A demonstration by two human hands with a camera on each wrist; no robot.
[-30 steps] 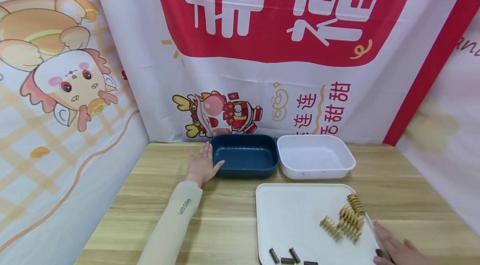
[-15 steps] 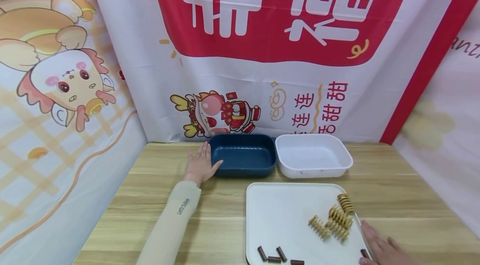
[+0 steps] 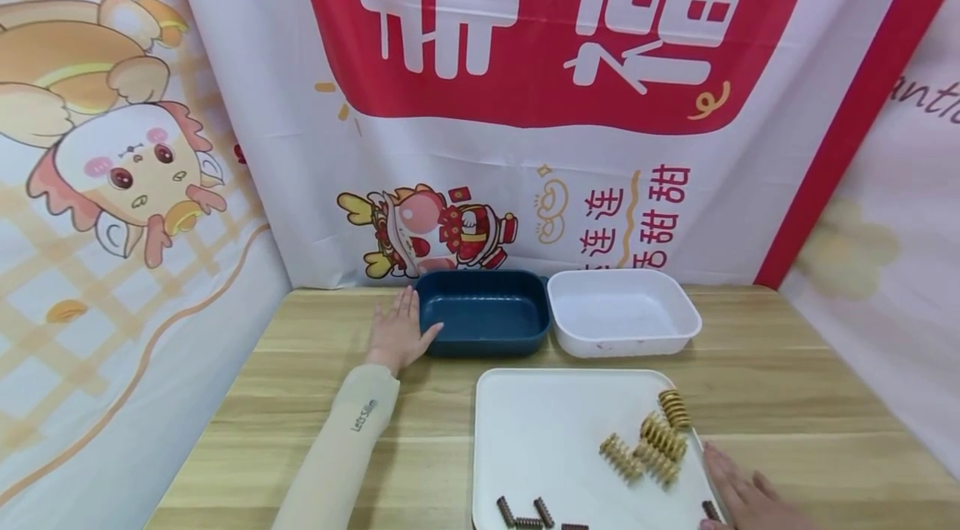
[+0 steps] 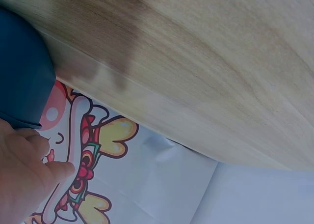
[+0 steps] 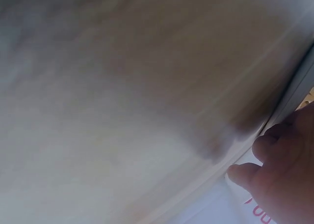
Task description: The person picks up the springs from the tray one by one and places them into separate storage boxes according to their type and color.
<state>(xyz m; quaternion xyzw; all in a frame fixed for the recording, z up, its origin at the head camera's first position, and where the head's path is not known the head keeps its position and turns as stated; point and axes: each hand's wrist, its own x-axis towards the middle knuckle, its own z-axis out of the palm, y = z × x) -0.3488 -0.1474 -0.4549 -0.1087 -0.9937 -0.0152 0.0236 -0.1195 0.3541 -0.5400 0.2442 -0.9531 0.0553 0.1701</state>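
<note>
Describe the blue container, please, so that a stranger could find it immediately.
Look to the far edge of the wooden table. The blue container stands there, touched by the left hand; its dark colour separates it from the white container.

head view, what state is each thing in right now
Blue bin, upright, no contents visible.
White bin, upright, no contents visible.
Tray, flat on the table.
Gold springs, lying bunched toward the tray's right side.
Dark springs, lying toward the tray's near side.
Left hand, fingers extended, touching the blue bin.
Right hand, at the tray's right edge.
</note>
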